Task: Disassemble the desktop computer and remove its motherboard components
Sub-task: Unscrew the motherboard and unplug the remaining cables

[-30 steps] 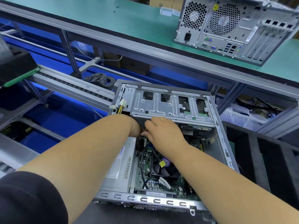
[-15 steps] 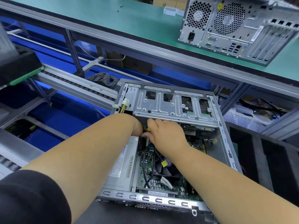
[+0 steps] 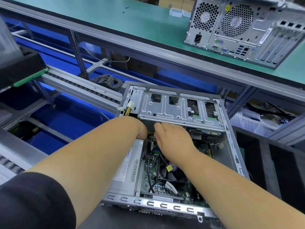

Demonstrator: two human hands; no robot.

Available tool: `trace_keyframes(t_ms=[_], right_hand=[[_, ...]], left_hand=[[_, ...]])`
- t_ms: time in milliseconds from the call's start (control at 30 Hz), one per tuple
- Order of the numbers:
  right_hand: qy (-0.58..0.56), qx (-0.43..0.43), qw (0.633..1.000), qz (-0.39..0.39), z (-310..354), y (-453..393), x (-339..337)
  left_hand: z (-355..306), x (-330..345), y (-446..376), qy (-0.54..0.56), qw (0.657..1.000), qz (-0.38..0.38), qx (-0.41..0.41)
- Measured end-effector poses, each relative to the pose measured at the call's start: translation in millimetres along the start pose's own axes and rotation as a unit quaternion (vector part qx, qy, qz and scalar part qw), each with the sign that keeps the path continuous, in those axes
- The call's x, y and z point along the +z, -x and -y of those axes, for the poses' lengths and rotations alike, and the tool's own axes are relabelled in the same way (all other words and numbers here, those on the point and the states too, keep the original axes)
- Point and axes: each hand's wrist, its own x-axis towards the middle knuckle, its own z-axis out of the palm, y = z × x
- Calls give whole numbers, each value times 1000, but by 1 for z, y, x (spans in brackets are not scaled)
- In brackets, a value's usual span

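Both my forearms reach forward and converge, bare from the elbow down, my left upper arm in a dark sleeve. My right hand lies palm-down, back of the hand toward me, its fingers pointing away and tucked out of sight. My left hand is almost wholly hidden past the wrist, so I cannot tell its grip.

Single head-worn wide-angle view, facing forward and steeply downward, close above the open computer case at lower centre of frame.
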Motion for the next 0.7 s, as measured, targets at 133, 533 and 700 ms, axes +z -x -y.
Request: trace_keyframes(t_ms=[133, 533, 700], right_hand=[[-29, -17, 999, 38, -5, 1, 1], [-20, 9, 1000, 14, -7, 2, -3], [-22, 19, 999, 18, -9, 4, -5]], left_hand=[[3, 2, -5, -17, 1000, 0, 1], [2, 2, -13, -42, 999, 16, -13], [1, 2, -15, -42, 998, 13, -34]])
